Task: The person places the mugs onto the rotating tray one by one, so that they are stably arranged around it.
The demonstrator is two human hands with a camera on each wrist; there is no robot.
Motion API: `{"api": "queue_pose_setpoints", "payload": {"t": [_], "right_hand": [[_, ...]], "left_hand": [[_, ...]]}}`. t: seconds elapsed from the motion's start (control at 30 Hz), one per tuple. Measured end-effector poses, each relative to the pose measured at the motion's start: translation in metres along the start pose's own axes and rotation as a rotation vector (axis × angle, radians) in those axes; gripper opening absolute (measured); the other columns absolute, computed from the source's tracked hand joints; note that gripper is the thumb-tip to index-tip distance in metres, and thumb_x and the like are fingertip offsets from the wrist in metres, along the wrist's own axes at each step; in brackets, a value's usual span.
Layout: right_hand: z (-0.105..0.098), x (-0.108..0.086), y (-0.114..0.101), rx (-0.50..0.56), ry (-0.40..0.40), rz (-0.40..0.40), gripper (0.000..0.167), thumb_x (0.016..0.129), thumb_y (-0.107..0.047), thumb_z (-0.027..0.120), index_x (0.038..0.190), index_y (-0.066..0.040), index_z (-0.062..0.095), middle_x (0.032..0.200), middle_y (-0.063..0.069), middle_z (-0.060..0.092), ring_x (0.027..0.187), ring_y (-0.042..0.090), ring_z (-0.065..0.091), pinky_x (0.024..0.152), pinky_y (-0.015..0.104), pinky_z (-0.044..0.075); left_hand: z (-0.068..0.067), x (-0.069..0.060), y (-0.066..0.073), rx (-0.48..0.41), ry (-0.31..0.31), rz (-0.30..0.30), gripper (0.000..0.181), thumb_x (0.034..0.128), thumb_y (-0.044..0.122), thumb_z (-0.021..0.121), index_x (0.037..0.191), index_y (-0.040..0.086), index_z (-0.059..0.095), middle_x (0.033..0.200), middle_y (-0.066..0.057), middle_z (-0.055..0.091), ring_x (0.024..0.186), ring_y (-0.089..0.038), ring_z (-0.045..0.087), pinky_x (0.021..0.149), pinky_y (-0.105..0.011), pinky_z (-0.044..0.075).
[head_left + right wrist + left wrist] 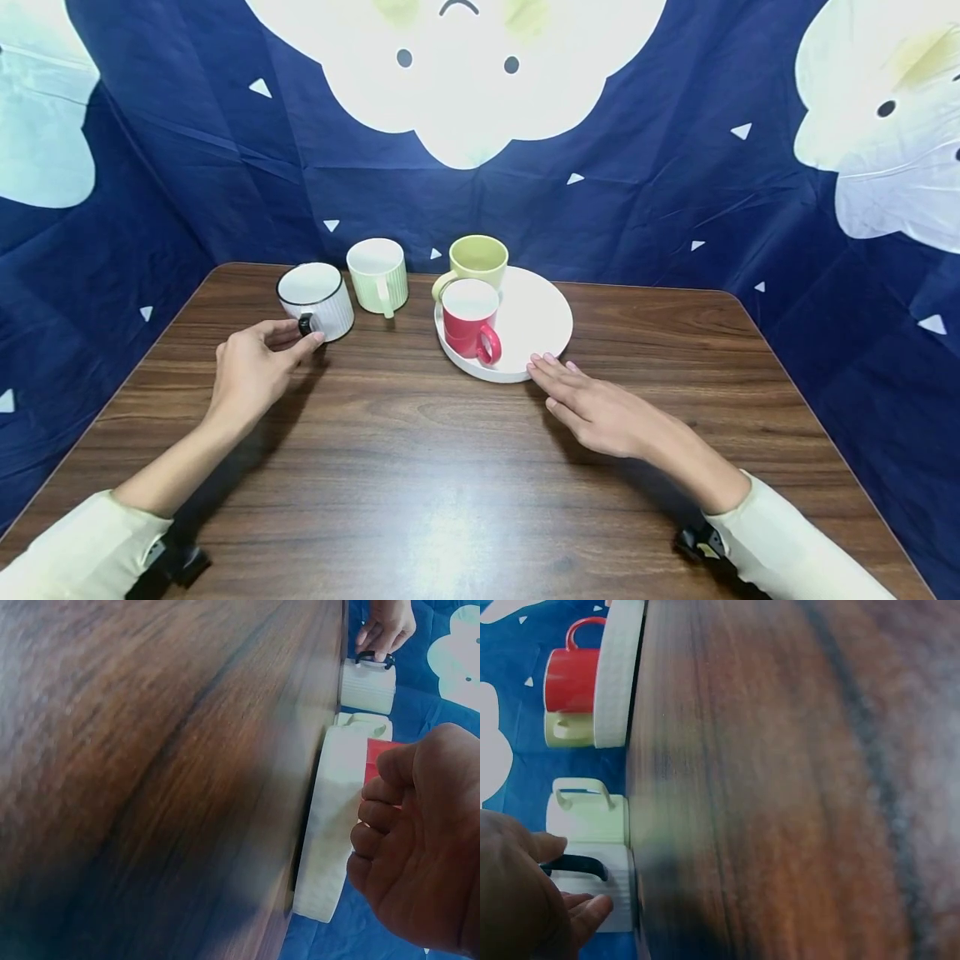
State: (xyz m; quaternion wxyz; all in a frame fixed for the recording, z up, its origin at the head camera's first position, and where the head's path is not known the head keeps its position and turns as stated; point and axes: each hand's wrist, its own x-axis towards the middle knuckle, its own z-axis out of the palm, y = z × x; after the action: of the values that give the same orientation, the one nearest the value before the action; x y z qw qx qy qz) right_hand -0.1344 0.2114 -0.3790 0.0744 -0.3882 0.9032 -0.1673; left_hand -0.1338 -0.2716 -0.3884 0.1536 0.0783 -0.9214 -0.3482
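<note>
My left hand (255, 367) is at the black handle of a white ribbed mug (333, 312) with a dark rim. In the left wrist view the thumb lies on one side of the black handle (581, 864) and the fingers on the other. The mug stands upright on the table. My right hand (600, 408) is at the near right rim of a round white tray (540, 321), fingers extended and seemingly touching it. On the tray's left part stand a red mug (461, 329) and, behind it, a yellow-green mug (480, 260).
A pale green ribbed mug (378, 279) stands just right of the white mug, its handle facing me. The brown wooden table (420, 450) ends at a blue curtain (637, 217) with cloud prints behind and at both sides.
</note>
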Motion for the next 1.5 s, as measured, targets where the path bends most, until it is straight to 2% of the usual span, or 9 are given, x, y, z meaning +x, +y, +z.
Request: {"api": "queue_pose_setpoints", "payload": {"t": [0.23,0.37,0.5,0.7,0.87,1.07,1.3,1.4,1.5], "right_hand": [[-0.001,-0.001,0.002,0.008,0.010,-0.002,0.058,0.122,-0.023,0.045,0.177,-0.007,0.035,0.186,0.014,0.031,0.174,0.034,0.030,0.141,0.061,0.027],[-0.002,0.000,0.009,-0.019,0.056,0.028,0.058,0.122,-0.021,0.048,0.176,-0.006,0.036,0.186,0.016,0.031,0.174,0.037,0.029,0.141,0.063,0.027],[-0.003,0.001,0.020,-0.027,0.068,0.073,0.059,0.121,-0.020,0.049,0.176,-0.003,0.036,0.186,0.018,0.029,0.174,0.040,0.027,0.141,0.065,0.026],[-0.004,0.004,0.031,0.000,0.064,0.121,0.060,0.121,-0.021,0.049,0.177,-0.003,0.033,0.188,0.018,0.024,0.176,0.040,0.022,0.142,0.066,0.023],[-0.004,0.004,0.030,-0.001,0.057,0.124,0.061,0.121,-0.022,0.049,0.177,-0.003,0.033,0.188,0.018,0.024,0.176,0.040,0.022,0.142,0.065,0.023],[-0.002,0.005,0.026,-0.014,0.048,0.115,0.060,0.122,-0.024,0.047,0.177,-0.004,0.033,0.188,0.017,0.025,0.175,0.040,0.023,0.143,0.064,0.023],[-0.001,0.005,0.020,-0.011,0.035,0.094,0.060,0.122,-0.024,0.046,0.177,-0.004,0.032,0.187,0.017,0.025,0.175,0.039,0.023,0.143,0.064,0.023],[-0.001,0.005,0.019,-0.010,0.031,0.097,0.061,0.122,-0.024,0.046,0.177,-0.004,0.031,0.188,0.017,0.024,0.176,0.038,0.023,0.143,0.063,0.023],[-0.001,0.005,0.018,-0.008,0.033,0.099,0.061,0.122,-0.024,0.047,0.177,-0.004,0.031,0.188,0.016,0.024,0.176,0.037,0.023,0.143,0.063,0.023]], "left_hand": [[-0.001,0.000,-0.002,-0.016,0.016,0.020,0.052,0.1105,0.037,0.075,0.143,-0.003,0.074,0.132,-0.026,0.080,0.138,-0.050,0.070,0.116,-0.067,0.044],[-0.002,-0.001,-0.002,-0.018,0.025,0.025,0.049,0.1119,0.032,0.072,0.143,-0.005,0.072,0.132,-0.028,0.079,0.138,-0.051,0.069,0.118,-0.069,0.041],[-0.001,-0.002,-0.003,-0.026,0.034,0.024,0.051,0.1117,0.034,0.073,0.143,-0.006,0.073,0.130,-0.029,0.079,0.136,-0.051,0.070,0.120,-0.069,0.036],[-0.001,0.000,-0.004,-0.030,0.055,0.030,0.054,0.1107,0.040,0.075,0.142,-0.004,0.075,0.126,-0.026,0.081,0.125,-0.048,0.077,0.117,-0.065,0.042],[-0.001,0.000,-0.005,-0.013,0.065,0.017,0.045,0.1133,0.035,0.070,0.139,-0.002,0.077,0.124,-0.025,0.082,0.122,-0.046,0.079,0.108,-0.065,0.053],[-0.003,0.001,-0.006,-0.018,0.055,0.021,0.044,0.1137,0.031,0.069,0.139,-0.004,0.076,0.127,-0.029,0.080,0.126,-0.050,0.076,0.111,-0.067,0.050],[-0.004,0.004,-0.006,-0.021,0.082,0.024,0.053,0.1116,0.043,0.072,0.138,-0.002,0.078,0.123,-0.028,0.081,0.122,-0.050,0.078,0.105,-0.066,0.054],[-0.004,0.005,-0.006,-0.012,0.093,0.016,0.053,0.1120,0.046,0.071,0.139,0.001,0.079,0.122,-0.026,0.082,0.116,-0.044,0.081,0.100,-0.058,0.057],[-0.005,0.006,-0.006,0.000,0.103,0.010,0.050,0.1122,0.044,0.071,0.139,0.003,0.079,0.120,-0.022,0.084,0.098,-0.013,0.080,0.090,-0.036,0.057]]}}
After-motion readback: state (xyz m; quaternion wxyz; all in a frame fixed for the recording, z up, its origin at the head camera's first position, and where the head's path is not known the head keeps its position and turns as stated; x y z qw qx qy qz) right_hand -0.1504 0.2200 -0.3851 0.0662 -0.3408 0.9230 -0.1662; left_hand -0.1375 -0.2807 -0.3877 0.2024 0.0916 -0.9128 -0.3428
